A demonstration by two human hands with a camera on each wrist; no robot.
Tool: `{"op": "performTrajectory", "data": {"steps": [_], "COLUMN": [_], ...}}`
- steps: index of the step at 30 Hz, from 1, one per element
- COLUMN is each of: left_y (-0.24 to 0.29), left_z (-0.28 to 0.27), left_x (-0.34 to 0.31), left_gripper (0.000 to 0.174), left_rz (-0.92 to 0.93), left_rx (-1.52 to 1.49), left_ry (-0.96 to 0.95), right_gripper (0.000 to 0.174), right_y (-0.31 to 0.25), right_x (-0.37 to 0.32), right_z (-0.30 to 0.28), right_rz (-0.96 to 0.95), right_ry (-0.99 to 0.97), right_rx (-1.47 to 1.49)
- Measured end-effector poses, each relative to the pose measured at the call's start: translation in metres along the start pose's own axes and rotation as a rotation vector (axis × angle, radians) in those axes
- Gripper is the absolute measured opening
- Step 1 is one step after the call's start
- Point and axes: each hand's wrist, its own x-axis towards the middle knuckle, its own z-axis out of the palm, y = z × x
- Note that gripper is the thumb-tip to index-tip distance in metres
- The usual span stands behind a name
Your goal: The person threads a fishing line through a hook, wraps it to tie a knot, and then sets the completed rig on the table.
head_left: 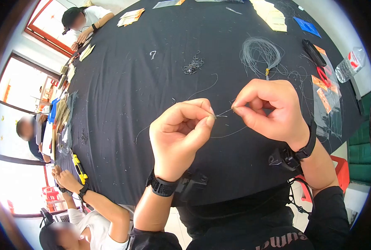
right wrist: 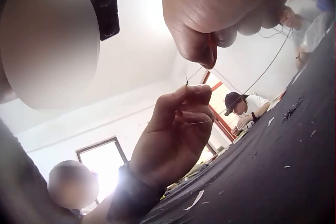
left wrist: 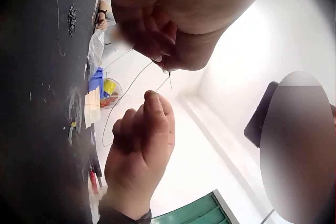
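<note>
Between thumb and forefinger, the left hand (head_left: pixel 179 135) pinches a thin clear line, with a small dark knot or hook part (left wrist: pixel 169 73) at its fingertips in the left wrist view. The right hand (head_left: pixel 273 110) pinches the line a short way to the right, and a short stretch of line (head_left: pixel 224 113) runs straight between the two hands. Loose line (head_left: pixel 206 88) curves over the black cloth behind the left hand, and another loop hangs below both hands. What exactly lies inside the fingertips is hidden.
A dark pile of hooks (head_left: pixel 193 64) and a coil of clear line (head_left: pixel 260 54) lie beyond the hands. Red-handled scissors (head_left: pixel 324 76), a plastic bottle (head_left: pixel 351 64) and packets are at the right. A yellow cutter (head_left: pixel 79 168) lies left; other people sit along the left edge.
</note>
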Motion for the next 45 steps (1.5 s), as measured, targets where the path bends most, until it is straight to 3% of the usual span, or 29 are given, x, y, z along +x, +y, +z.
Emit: {"op": "performTrajectory", "data": {"steps": [4, 7, 10, 14, 17, 19, 22, 25, 34, 42, 45], "left_y": [0.001, 0.000, 0.000, 0.000, 0.000, 0.000, -0.001, -0.001, -0.002, -0.006, -0.004], "left_z": [-0.001, -0.002, 0.001, 0.002, 0.003, 0.003, 0.003, 0.002, 0.005, 0.000, 0.003], "left_x": [0.000, 0.000, 0.000, -0.001, -0.001, -0.001, -0.001, -0.001, -0.002, -0.001, -0.002], "left_gripper": [0.009, 0.008, 0.008, 0.009, 0.009, 0.009, 0.009, 0.008, 0.008, 0.009, 0.009], "left_rz": [-0.009, 0.001, -0.003, -0.016, -0.011, 0.000, 0.011, 0.015, -0.024, 0.007, 0.034], "left_rx": [-0.011, -0.006, 0.007, 0.005, 0.012, 0.021, 0.033, 0.027, -0.019, -0.083, -0.091], "left_ry": [-0.036, -0.039, -0.035, -0.042, -0.045, -0.055, -0.079, -0.092, -0.116, -0.154, -0.087], "right_gripper": [0.009, 0.011, 0.022, 0.035, 0.040, 0.038, 0.033, 0.027, 0.008, 0.009, 0.008], "right_y": [0.003, -0.003, -0.001, 0.004, 0.003, 0.004, 0.004, 0.000, 0.002, -0.005, -0.006], "right_x": [-0.002, -0.001, -0.001, -0.004, -0.005, -0.004, -0.006, -0.004, -0.004, -0.003, -0.005], "right_z": [0.000, -0.002, 0.000, 0.014, 0.012, 0.014, 0.019, 0.014, 0.001, 0.002, 0.008], "right_rz": [0.028, 0.164, 0.223, 0.067, 0.143, 0.141, 0.324, 0.400, 0.277, 0.295, 0.319], "right_ry": [-0.064, -0.175, -0.265, -0.097, -0.145, -0.172, -0.163, -0.179, -0.199, -0.157, -0.118], "right_rx": [0.042, 0.095, 0.207, 0.172, 0.285, 0.364, 0.612, 0.681, 0.351, 0.346, 0.390]}}
